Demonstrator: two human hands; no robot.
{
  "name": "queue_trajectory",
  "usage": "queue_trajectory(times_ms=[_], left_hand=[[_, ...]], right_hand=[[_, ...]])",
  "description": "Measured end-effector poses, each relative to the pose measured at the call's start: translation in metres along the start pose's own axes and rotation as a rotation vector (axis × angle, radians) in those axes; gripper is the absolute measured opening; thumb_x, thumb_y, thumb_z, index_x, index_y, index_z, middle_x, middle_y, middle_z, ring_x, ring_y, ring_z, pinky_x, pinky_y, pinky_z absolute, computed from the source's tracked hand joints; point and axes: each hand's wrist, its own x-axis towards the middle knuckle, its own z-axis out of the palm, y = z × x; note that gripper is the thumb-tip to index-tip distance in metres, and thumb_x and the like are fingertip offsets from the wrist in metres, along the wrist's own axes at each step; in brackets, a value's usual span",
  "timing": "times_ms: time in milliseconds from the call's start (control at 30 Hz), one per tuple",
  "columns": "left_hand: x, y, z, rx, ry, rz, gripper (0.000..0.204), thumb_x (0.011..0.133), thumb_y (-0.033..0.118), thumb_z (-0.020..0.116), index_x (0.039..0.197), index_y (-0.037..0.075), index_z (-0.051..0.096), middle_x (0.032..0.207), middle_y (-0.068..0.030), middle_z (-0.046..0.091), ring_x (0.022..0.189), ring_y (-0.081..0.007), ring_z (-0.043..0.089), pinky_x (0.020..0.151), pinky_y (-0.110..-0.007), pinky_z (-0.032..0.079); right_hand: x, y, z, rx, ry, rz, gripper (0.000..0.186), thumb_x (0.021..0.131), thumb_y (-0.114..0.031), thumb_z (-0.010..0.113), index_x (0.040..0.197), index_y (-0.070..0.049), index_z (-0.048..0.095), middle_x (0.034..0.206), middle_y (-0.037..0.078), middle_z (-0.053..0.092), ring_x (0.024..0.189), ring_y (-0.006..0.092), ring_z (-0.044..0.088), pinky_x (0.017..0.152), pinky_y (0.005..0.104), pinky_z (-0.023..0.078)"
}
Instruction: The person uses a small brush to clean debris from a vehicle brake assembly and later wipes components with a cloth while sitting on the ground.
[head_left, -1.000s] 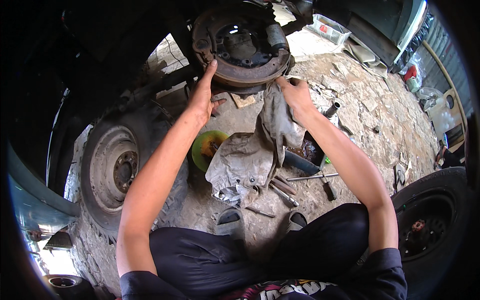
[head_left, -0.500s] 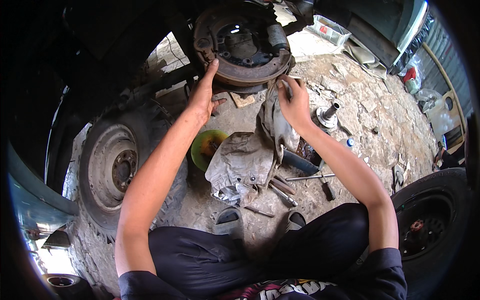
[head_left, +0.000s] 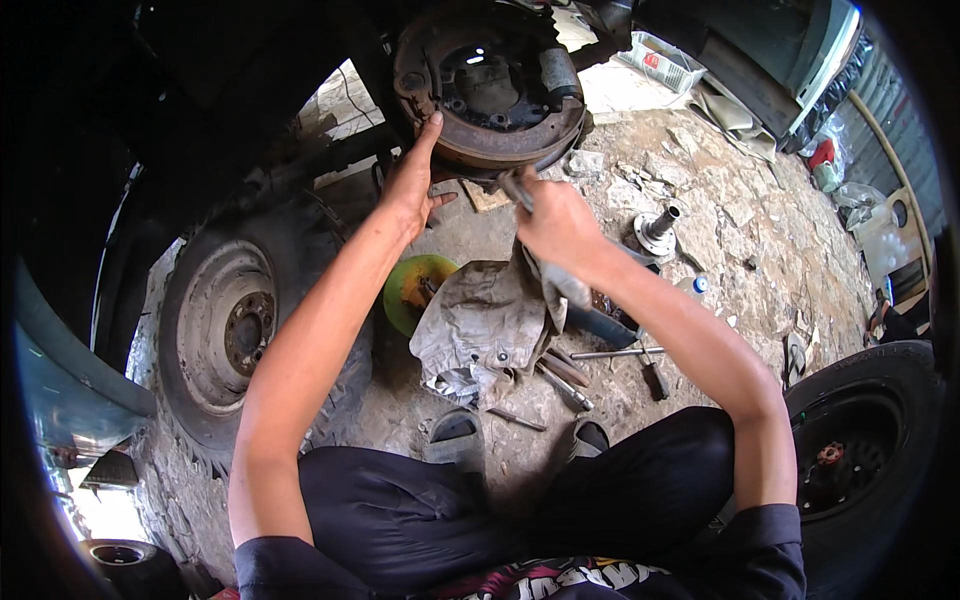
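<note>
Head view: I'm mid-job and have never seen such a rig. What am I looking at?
No robot here: these are a person's two bare hands, seen from above through the left of two fisheye cameras worn on the head, so straight edges bend. The left hand sets its thumb on the lower-left rim of a rusty brown, round metal brake assembly. The right hand, slightly blurred, holds a grimy grey cloth just below it. On the rough stony ground are a round green bowl, a silver metal hub with an upright shaft, and a black tyre on the far right.
</note>
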Motion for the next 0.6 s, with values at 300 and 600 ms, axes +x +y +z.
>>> queue_trajectory(times_ms=[300,600], left_hand=[[0.008,0.000,-0.015,0.072,-0.057,-0.016,0.097,0.077,0.081,0.057,0.147,0.016,0.037,0.141,-0.0038,0.044,0.114,-0.0201,0.047,0.098,-0.046,0.034],[0.002,0.002,-0.014,0.063,-0.101,-0.034,0.101,0.079,0.080,0.056,0.153,0.018,0.027,0.150,-0.0065,0.034,0.122,-0.0242,0.044,0.100,-0.053,0.034]], right_hand=[[-0.004,0.020,0.000,-0.302,0.046,-0.214,0.050,0.085,-0.011,0.056,0.133,0.000,0.054,0.071,0.028,0.065,0.059,0.0397,0.065,0.055,0.0473,0.054],[-0.004,0.025,0.001,-0.143,0.167,-0.087,0.051,0.086,-0.011,0.054,0.129,0.016,0.048,0.071,0.030,0.064,0.064,0.0450,0.066,0.062,0.0516,0.055]])
